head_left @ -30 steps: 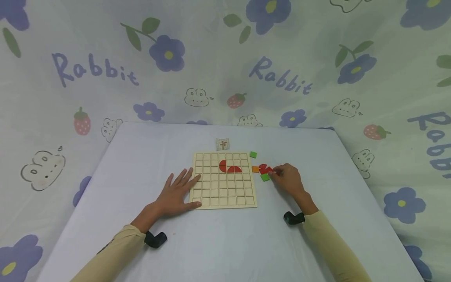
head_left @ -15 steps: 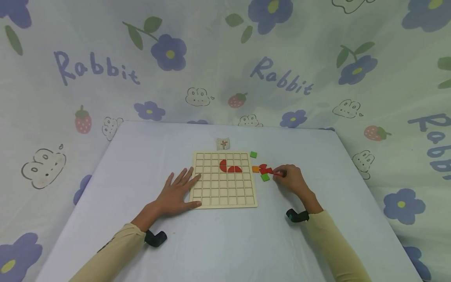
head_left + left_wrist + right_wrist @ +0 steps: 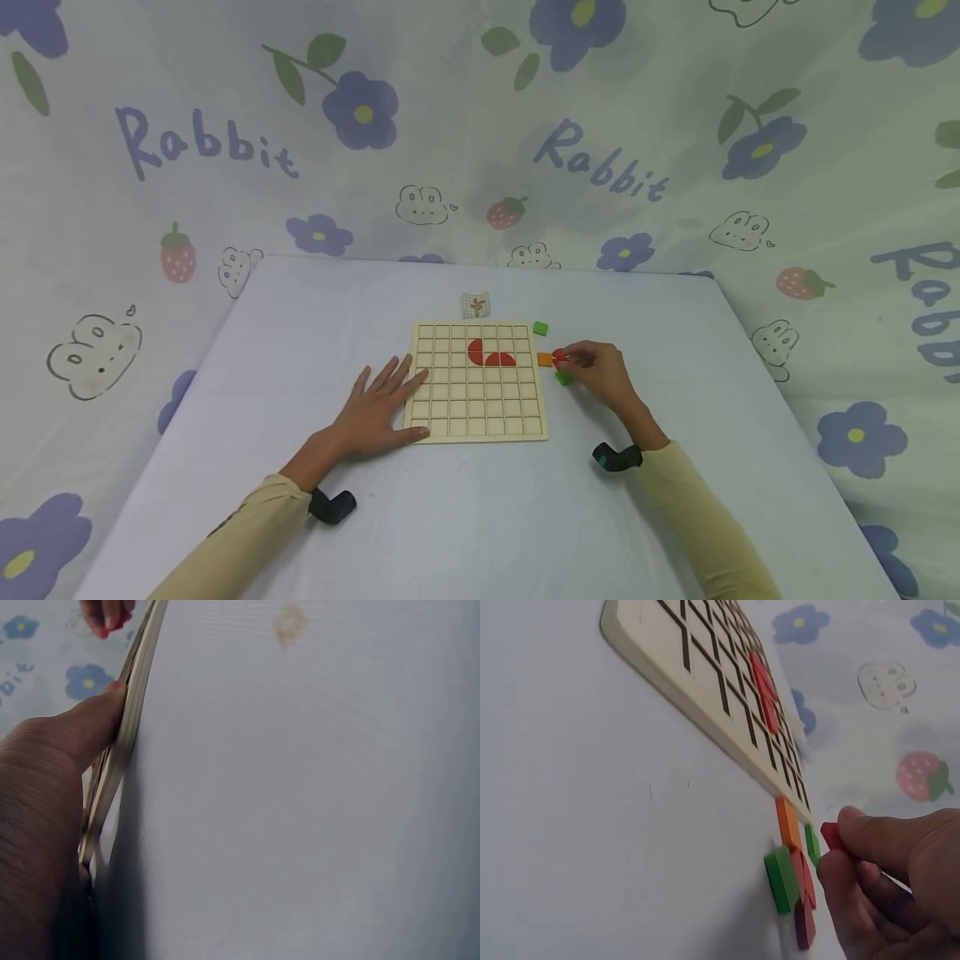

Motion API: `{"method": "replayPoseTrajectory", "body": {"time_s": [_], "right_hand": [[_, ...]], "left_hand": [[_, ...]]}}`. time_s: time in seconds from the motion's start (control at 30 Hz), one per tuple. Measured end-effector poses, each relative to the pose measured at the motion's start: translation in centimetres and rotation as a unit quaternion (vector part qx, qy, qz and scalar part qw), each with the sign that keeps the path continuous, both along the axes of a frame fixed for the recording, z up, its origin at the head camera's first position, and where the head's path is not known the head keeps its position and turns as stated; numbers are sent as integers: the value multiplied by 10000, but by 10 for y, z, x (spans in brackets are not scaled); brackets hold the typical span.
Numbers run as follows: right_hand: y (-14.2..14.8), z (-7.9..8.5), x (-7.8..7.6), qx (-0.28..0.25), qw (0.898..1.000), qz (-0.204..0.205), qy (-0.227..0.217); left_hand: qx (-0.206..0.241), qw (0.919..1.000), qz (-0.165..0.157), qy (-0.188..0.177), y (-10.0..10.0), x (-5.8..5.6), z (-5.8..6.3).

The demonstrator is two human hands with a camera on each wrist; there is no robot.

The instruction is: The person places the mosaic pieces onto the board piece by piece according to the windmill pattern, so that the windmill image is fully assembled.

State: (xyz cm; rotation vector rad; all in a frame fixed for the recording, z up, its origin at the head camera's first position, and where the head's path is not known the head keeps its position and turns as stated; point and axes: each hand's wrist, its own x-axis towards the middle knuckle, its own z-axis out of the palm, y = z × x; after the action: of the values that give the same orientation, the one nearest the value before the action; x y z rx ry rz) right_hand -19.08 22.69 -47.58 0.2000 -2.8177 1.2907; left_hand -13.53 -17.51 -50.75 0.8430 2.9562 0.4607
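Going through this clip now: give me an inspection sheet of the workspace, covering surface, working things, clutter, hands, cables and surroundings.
Surface: white tabletop, with a small brownish spot.
Working things: wooden grid board bearing red shapes; to its right, an orange piece, two green pieces and loose red pieces; a picture card beyond the far edge.
Clutter: nothing seen.
Left hand: fingers spread, resting on the board's left side.
Right hand: pinches a small red piece near the loose ones.
Wrists: a black device on each.
Cables: nothing seen.
Surroundings: backdrop printed with flowers, rabbits and strawberries.
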Motion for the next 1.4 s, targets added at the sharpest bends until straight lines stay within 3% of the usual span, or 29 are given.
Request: {"method": "replayPoseTrajectory", "body": {"time_s": [0.27, 0.5, 0.67, 0.97, 1.2, 1.4], "right_hand": [[-29, -7, -1, -26, 10000, 95, 3], [-56, -10, -2, -300, 9979, 526, 249], [-76, -10, -1, -417, 9969, 653, 155], [-97, -14, 1, -44, 9983, 544, 186], [-102, -20, 0, 492, 9937, 898, 458], [-98, -20, 4, 410, 9931, 1023, 403]], "left_hand": [[37, 10000, 3, -34, 2, 1, 1], [35, 10000, 12, 21, 1, 1, 1], [65, 10000, -12, 24, 1, 1, 2], [-15, 10000, 31, -10, 2, 1, 2], [-18, 10000, 41, -6, 1, 2, 4], [-27, 10000, 29, -18, 1, 1, 1]]}}
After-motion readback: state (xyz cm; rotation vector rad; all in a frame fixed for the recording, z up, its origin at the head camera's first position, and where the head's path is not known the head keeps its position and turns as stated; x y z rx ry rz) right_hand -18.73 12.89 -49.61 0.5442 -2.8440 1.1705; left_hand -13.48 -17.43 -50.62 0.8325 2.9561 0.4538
